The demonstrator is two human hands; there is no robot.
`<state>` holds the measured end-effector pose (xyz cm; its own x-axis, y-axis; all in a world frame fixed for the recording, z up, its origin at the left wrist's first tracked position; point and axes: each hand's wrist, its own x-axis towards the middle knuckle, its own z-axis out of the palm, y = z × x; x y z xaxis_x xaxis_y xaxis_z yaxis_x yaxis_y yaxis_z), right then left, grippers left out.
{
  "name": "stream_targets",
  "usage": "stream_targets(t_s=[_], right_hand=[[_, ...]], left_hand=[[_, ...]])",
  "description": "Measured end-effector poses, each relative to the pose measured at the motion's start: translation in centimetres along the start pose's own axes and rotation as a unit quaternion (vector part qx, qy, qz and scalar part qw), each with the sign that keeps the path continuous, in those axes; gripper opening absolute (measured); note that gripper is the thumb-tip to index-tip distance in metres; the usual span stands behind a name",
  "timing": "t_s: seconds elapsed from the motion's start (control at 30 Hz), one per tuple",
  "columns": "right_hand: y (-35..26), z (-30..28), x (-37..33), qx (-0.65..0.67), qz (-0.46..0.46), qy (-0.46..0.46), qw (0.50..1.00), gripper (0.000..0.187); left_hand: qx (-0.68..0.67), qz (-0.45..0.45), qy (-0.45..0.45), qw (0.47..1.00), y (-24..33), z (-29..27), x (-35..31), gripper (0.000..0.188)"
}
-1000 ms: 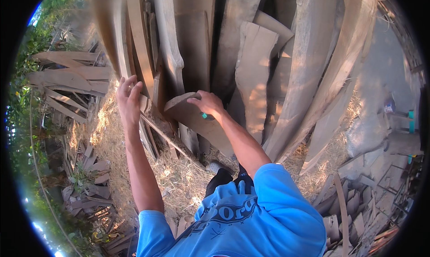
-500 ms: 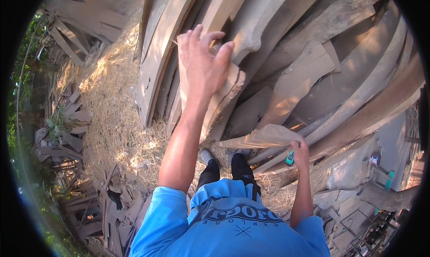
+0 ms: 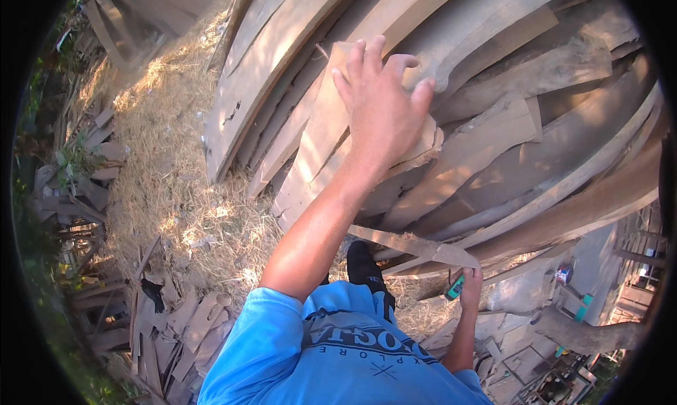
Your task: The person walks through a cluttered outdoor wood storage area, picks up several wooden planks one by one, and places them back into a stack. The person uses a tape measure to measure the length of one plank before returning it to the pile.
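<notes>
My left hand reaches forward across a rough-edged wooden slab that leans on a large stack of boards. Its fingers are spread and bent over the slab's upper end, gripping it. Lower right, my right hand holds the end of a thin, curved wood strip. Against that palm sits a small green and black device, apparently a tape measure. Its grip on both things is partly hidden by the fingers.
Long curved boards stand stacked ahead and to the right. Dry straw covers the ground at left. Scrap wood lies lower left. A thick log is at the lower right, and my dark-trousered leg stands by the stack.
My left hand has moved right, and the slab's upper end has shifted right with it. The strip in my right hand has dropped lower and looks narrower. The view has turned slightly.
</notes>
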<state>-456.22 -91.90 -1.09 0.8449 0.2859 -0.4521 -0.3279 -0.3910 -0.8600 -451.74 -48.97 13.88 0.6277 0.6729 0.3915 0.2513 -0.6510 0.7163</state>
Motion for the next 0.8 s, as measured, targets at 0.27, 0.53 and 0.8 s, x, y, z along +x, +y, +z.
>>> stream_targets(t_s=[0.27, 0.53, 0.8], right_hand=[[-1.4, 0.1, 1.4, -0.015, 0.003, -0.004, 1.0, 0.034], [-0.6, -1.1, 1.8, 0.034, -0.012, -0.034, 0.999, 0.034], [-0.7, -1.2, 2.6, 0.054, 0.001, 0.015, 0.998, 0.036]], left_hand=[[0.02, 0.003, 0.008, 1.0, -0.2, 0.2, 0.0, 0.037], [0.056, 0.007, 0.012, 0.998, 0.0, 0.2, 0.3, 0.036], [0.044, 0.004, 0.002, 0.999, 0.1, 0.2, 0.2, 0.037]])
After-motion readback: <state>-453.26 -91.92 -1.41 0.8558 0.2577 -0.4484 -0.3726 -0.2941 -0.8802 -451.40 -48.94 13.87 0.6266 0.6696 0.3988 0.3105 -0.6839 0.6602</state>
